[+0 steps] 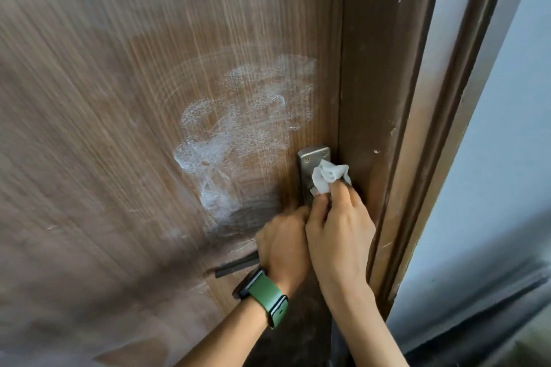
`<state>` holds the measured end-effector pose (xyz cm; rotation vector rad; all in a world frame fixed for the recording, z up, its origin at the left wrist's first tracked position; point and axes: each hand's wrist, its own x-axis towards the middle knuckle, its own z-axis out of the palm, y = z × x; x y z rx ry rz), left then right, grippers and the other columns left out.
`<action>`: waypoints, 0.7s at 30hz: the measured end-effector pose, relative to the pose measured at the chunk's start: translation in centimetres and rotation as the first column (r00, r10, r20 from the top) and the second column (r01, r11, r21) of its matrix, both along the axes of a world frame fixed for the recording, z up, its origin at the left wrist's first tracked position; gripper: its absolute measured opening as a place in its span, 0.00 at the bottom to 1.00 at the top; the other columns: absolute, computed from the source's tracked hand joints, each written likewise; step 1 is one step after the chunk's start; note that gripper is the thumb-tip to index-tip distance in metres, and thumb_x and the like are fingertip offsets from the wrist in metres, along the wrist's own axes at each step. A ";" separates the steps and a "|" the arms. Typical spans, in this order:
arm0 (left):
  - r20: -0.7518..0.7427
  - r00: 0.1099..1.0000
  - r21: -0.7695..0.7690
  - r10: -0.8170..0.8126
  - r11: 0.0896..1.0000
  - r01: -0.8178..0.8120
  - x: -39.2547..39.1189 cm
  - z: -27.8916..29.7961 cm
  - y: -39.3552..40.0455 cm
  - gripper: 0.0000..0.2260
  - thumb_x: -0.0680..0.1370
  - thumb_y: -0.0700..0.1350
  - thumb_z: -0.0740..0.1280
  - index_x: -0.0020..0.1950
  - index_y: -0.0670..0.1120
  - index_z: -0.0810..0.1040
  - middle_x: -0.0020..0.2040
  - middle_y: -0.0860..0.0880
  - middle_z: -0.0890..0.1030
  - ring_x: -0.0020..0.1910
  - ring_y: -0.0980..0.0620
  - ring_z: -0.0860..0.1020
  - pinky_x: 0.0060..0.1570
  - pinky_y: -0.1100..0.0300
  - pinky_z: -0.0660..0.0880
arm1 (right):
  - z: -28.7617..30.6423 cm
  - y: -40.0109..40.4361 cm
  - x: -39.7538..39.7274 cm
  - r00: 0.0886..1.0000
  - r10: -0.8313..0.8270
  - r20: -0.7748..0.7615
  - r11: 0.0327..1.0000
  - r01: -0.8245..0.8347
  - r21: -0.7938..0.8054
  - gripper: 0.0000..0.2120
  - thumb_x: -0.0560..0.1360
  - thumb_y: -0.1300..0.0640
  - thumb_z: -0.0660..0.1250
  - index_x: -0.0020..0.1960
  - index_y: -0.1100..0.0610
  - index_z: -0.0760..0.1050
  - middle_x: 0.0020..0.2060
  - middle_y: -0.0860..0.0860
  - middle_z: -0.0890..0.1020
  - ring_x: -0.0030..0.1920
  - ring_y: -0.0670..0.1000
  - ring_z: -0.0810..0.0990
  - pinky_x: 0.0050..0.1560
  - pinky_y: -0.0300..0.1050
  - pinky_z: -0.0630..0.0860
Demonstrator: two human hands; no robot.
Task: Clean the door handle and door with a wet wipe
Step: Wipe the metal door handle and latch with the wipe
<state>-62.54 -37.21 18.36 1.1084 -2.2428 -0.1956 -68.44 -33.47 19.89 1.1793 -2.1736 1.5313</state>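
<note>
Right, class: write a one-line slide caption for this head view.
Right hand presses a wet wipe on the metal handle plate; left hand grips the lever.

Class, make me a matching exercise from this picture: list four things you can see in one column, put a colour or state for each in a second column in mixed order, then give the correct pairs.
Column 1
1. crumpled white wet wipe
2. watch strap on the left wrist
3. metal handle plate
4. brown wooden door

Column 2
A. green
B. smeared with whitish wet streaks
C. pinched in the right hand
D. grey, fixed with screws

Pairs: 1-C, 2-A, 3-D, 4-B
</note>
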 end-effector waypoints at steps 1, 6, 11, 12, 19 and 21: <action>-0.004 1.000 -0.022 0.008 1.000 -0.008 -0.1 -0.2 0.1 0.14 0.74 0.53 0.57 0.37 0.49 0.79 0.30 0.47 0.83 0.27 0.47 0.80 0.26 0.62 0.69 | -0.1 -0.1 0.0 1.000 0.003 0.013 1.000 -0.003 -0.016 0.06 0.74 0.66 0.62 0.48 0.65 0.76 0.42 0.60 0.81 0.39 0.59 0.79 0.39 0.51 0.76; 0.102 0.990 -0.138 0.094 0.987 -0.080 -1.0 -1.7 -0.5 0.11 0.70 0.49 0.57 0.33 0.51 0.78 0.24 0.53 0.80 0.19 0.57 0.74 0.24 0.69 0.58 | -0.4 -0.4 0.0 0.999 0.013 0.032 0.999 -0.012 -0.052 0.06 0.72 0.68 0.63 0.47 0.65 0.77 0.43 0.61 0.82 0.41 0.60 0.80 0.40 0.53 0.79; 0.149 0.986 -0.167 0.073 0.985 -0.048 -1.4 -3.6 -1.9 0.08 0.74 0.49 0.58 0.42 0.53 0.77 0.30 0.54 0.81 0.26 0.59 0.78 0.31 0.70 0.57 | -0.6 -1.2 0.2 0.996 0.021 0.087 0.993 -0.011 -0.116 0.10 0.72 0.67 0.62 0.51 0.66 0.77 0.47 0.61 0.82 0.46 0.60 0.81 0.47 0.53 0.78; 0.126 0.989 -0.173 0.072 0.984 -0.049 -1.6 -3.3 -2.3 0.07 0.74 0.49 0.58 0.44 0.53 0.76 0.30 0.54 0.81 0.25 0.58 0.78 0.31 0.70 0.56 | -0.7 -1.7 0.3 0.991 0.041 0.124 0.992 -0.026 -0.124 0.11 0.73 0.67 0.63 0.54 0.66 0.76 0.50 0.62 0.82 0.49 0.61 0.80 0.50 0.53 0.77; 0.194 0.970 0.103 0.148 0.980 -0.170 -2.6 -2.2 -7.7 0.10 0.78 0.43 0.60 0.54 0.42 0.77 0.51 0.41 0.83 0.50 0.41 0.80 0.45 0.56 0.71 | 0.7 -8.6 -0.9 0.921 0.201 0.332 0.979 -0.174 -0.110 0.22 0.79 0.59 0.58 0.72 0.54 0.62 0.64 0.54 0.72 0.65 0.54 0.68 0.67 0.45 0.63; 0.041 0.990 0.137 0.134 0.981 -0.139 -2.6 -1.3 -9.2 0.09 0.77 0.42 0.60 0.52 0.42 0.78 0.48 0.39 0.83 0.47 0.39 0.80 0.45 0.53 0.73 | 1.8 -11.6 -1.9 0.923 0.188 0.336 0.975 -0.135 -0.174 0.16 0.79 0.60 0.59 0.66 0.57 0.69 0.58 0.54 0.77 0.60 0.53 0.73 0.62 0.41 0.68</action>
